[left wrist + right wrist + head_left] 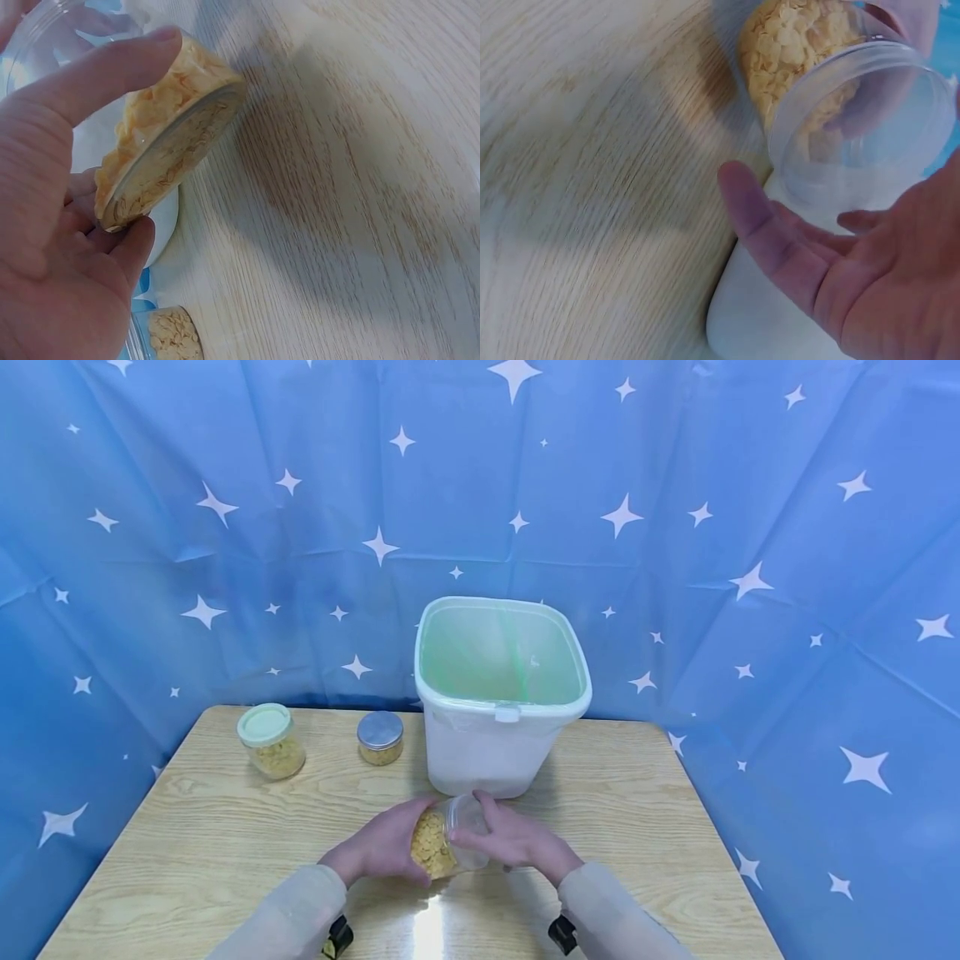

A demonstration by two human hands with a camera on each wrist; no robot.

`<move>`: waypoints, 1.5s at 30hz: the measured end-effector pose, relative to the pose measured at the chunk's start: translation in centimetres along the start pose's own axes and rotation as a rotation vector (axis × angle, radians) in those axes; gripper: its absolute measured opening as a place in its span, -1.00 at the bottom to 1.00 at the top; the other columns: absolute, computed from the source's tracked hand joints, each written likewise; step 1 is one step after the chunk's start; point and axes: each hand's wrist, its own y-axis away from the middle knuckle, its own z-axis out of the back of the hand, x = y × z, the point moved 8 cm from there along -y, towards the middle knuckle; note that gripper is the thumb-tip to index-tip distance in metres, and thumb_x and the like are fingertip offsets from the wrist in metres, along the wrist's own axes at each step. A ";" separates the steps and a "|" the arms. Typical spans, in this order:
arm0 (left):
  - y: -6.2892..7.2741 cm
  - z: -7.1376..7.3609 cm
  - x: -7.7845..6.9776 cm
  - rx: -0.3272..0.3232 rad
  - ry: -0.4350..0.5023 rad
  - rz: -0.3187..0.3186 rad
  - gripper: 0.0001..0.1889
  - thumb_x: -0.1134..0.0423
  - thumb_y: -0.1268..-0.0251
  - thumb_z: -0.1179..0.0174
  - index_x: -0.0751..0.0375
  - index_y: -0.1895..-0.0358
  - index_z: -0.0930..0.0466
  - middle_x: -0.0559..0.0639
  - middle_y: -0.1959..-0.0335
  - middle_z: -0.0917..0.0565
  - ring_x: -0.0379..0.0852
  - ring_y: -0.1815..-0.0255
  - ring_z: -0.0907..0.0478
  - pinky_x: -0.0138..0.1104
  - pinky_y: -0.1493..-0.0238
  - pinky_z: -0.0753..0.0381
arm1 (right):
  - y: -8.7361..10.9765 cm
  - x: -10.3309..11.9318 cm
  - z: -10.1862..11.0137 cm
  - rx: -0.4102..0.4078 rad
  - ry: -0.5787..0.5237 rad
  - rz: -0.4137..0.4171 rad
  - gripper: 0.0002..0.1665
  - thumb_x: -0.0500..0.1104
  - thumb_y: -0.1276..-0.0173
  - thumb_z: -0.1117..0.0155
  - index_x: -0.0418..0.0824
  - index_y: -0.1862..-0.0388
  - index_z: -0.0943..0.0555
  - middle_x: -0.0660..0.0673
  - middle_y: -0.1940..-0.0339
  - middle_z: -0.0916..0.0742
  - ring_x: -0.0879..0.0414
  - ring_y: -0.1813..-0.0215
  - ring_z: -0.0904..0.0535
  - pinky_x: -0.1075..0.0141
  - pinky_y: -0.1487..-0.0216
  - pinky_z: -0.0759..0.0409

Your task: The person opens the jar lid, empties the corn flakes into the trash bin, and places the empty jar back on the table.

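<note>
A clear jar of pale yellow flakes is tilted on its side just in front of the white bin, its base towards the left. My left hand grips the flake-filled end, with the thumb across one side and fingers under the other, as the left wrist view shows. At the other end, my right hand holds the clear, ridged end between thumb and fingers. One finger of that hand sticks out free of the jar. Whether a clear lid covers the mouth, I cannot tell.
Behind the hands stands a tall white bin with a pale green interior. A jar with a mint-green lid and a smaller grey-lidded jar stand at the back left. A blue star-patterned curtain hangs behind the wooden table.
</note>
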 end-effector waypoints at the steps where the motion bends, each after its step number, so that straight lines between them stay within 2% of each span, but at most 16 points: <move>1: 0.0 0.0 0.0 0.000 -0.006 0.000 0.09 0.08 0.44 -0.63 0.21 -0.36 -0.27 -0.04 -0.16 -0.56 -0.04 -0.14 -0.52 -0.05 -0.23 -0.51 | -0.1 0.0 -0.1 0.007 -0.019 -0.001 0.20 0.52 -0.20 -0.09 -0.19 -0.55 -0.02 -0.38 -0.41 -0.40 -0.07 0.16 -0.65 0.11 0.37 -0.68; 2: 0.0 0.0 0.0 0.000 -0.011 -0.001 0.09 0.08 0.44 -0.63 0.22 -0.36 -0.27 -0.03 -0.16 -0.56 -0.03 -0.15 -0.52 -0.04 -0.24 -0.51 | -0.1 0.0 -0.2 0.011 -0.037 0.006 0.19 0.50 -0.17 -0.15 -0.19 -0.54 -0.04 -0.37 -0.36 -0.44 -0.05 0.20 -0.64 0.12 0.45 -0.67; 3: 0.0 0.0 0.0 0.000 -0.015 0.000 0.09 0.08 0.44 -0.63 0.23 -0.36 -0.27 -0.01 -0.17 -0.55 -0.02 -0.15 -0.52 -0.04 -0.23 -0.51 | -0.2 0.1 -0.2 0.010 -0.040 0.024 0.19 0.47 -0.16 -0.20 -0.19 -0.53 -0.06 -0.36 -0.33 -0.46 -0.06 0.16 -0.63 0.13 0.44 -0.67; 6: 0.0 0.0 0.1 -0.004 -0.014 -0.001 0.11 0.10 0.44 -0.62 0.25 -0.38 -0.25 0.03 -0.21 -0.54 0.01 -0.19 -0.50 -0.01 -0.26 -0.49 | -0.2 0.7 0.0 -0.008 -0.017 0.112 0.20 0.38 -0.09 -0.33 -0.21 -0.51 -0.10 -0.28 -0.30 -0.49 -0.07 -0.09 -0.56 0.04 0.12 -0.68; 10: 0.1 0.0 0.2 -0.013 -0.005 -0.005 0.14 0.11 0.46 -0.62 0.27 -0.40 -0.23 0.07 -0.25 -0.52 0.05 -0.23 -0.48 0.02 -0.30 -0.45 | -0.1 1.4 0.3 -0.042 0.067 0.237 0.30 0.27 0.07 -0.50 -0.12 -0.54 -0.07 -0.21 -0.39 -0.40 -0.10 -0.32 -0.42 -0.06 -0.24 -0.50; 16: 0.1 0.3 0.3 -0.028 -0.022 -0.010 0.17 0.09 0.46 -0.62 0.33 -0.41 -0.21 0.12 -0.26 -0.52 0.08 -0.24 -0.49 0.04 -0.31 -0.44 | 0.0 2.0 0.3 -0.063 0.145 0.333 0.31 0.09 0.14 -0.61 0.04 -0.54 -0.06 -0.15 -0.43 -0.33 -0.07 -0.37 -0.37 -0.03 -0.29 -0.48; 25: 0.4 0.5 0.3 -0.026 -0.029 -0.003 0.14 0.09 0.46 -0.62 0.27 -0.40 -0.25 0.07 -0.25 -0.53 0.05 -0.23 -0.49 0.02 -0.30 -0.45 | 0.2 2.2 0.3 -0.064 0.149 0.351 0.31 -0.01 0.15 -0.62 0.03 -0.54 -0.06 -0.12 -0.48 -0.29 -0.04 -0.44 -0.30 -0.03 -0.39 -0.40; 30: 0.5 0.8 0.2 -0.035 -0.048 -0.019 0.12 0.11 0.49 -0.62 0.24 -0.38 -0.27 0.05 -0.22 -0.55 0.04 -0.21 -0.50 0.02 -0.28 -0.47 | 0.5 2.4 0.7 -0.067 0.131 0.362 0.32 -0.05 0.16 -0.64 0.00 -0.54 -0.06 -0.14 -0.47 -0.29 -0.04 -0.45 -0.29 -0.04 -0.41 -0.37; 36: 0.7 1.1 -0.1 -0.042 -0.029 -0.037 0.10 0.14 0.49 -0.62 0.20 -0.36 -0.29 -0.03 -0.19 -0.56 -0.01 -0.20 -0.51 0.00 -0.28 -0.47 | 0.9 2.1 1.2 -0.076 0.114 0.374 0.32 -0.07 0.14 -0.64 -0.01 -0.55 -0.05 -0.11 -0.49 -0.27 -0.02 -0.48 -0.24 -0.03 -0.45 -0.32; 45: 0.8 1.4 -0.1 -0.032 -0.030 -0.024 0.11 0.12 0.48 -0.61 0.25 -0.38 -0.27 0.07 -0.23 -0.55 0.04 -0.23 -0.49 0.03 -0.29 -0.45 | 1.3 1.6 1.6 -0.066 0.081 0.370 0.32 -0.05 0.12 -0.62 -0.01 -0.56 -0.03 -0.09 -0.52 -0.25 -0.03 -0.52 -0.18 -0.06 -0.49 -0.25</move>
